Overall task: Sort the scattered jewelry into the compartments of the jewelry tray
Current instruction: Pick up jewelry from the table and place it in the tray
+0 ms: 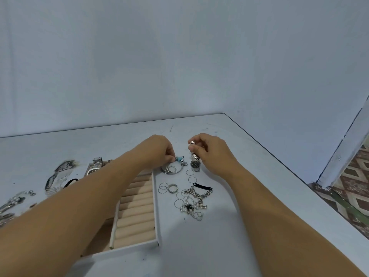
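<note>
A white jewelry tray [155, 206] with beige ring rolls lies under my left forearm. My left hand [157, 150] pinches a charm bracelet [179, 159] with a turquoise bead, just past the tray's far right corner. My right hand [209, 150] holds the band of a silver dark-faced wristwatch [194, 163], whose face hangs near the table. Thin silver rings [168, 187] and a tangle of chains with pearls and a black charm [194, 202] lie scattered to the right of the tray.
Another silver watch [94, 168] sits beyond the tray on the left. More silver pieces [12, 200] and a black cord [69, 181] lie at the far left. The white table's right edge [279, 162] runs diagonally, with patterned floor beyond it.
</note>
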Demonstrator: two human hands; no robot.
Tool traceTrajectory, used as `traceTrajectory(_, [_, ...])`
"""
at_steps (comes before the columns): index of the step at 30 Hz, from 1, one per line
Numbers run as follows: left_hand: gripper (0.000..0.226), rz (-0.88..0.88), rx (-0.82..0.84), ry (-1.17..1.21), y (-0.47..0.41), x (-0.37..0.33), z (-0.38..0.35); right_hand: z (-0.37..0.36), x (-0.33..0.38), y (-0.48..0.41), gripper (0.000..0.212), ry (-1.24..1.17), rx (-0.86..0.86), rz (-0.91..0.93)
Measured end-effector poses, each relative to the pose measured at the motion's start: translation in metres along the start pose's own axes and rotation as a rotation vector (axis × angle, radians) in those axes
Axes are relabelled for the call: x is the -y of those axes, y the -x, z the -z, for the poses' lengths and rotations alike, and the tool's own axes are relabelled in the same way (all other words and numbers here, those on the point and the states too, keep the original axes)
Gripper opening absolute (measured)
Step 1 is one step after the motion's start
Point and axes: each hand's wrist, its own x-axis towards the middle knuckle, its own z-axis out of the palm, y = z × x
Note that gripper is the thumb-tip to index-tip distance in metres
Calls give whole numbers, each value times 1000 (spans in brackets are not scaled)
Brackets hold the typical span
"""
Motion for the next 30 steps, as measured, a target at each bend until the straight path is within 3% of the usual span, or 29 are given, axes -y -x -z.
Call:
traceTrajectory(5, [10,26,-112,77,6,0,-4,-2,5,1,8,12,3,16])
traceTrajectory(13, [10,36,-447,349,47,14,19,-8,29,7,8,14,15,67])
traceTrajectory(18, [6,69,-594,388,91,32,37,-20,54,12,9,-39,32,92])
traceTrajectory(30, [4,174,-626,440,118,75,35,-53,98,-2,7,-74,60,97])
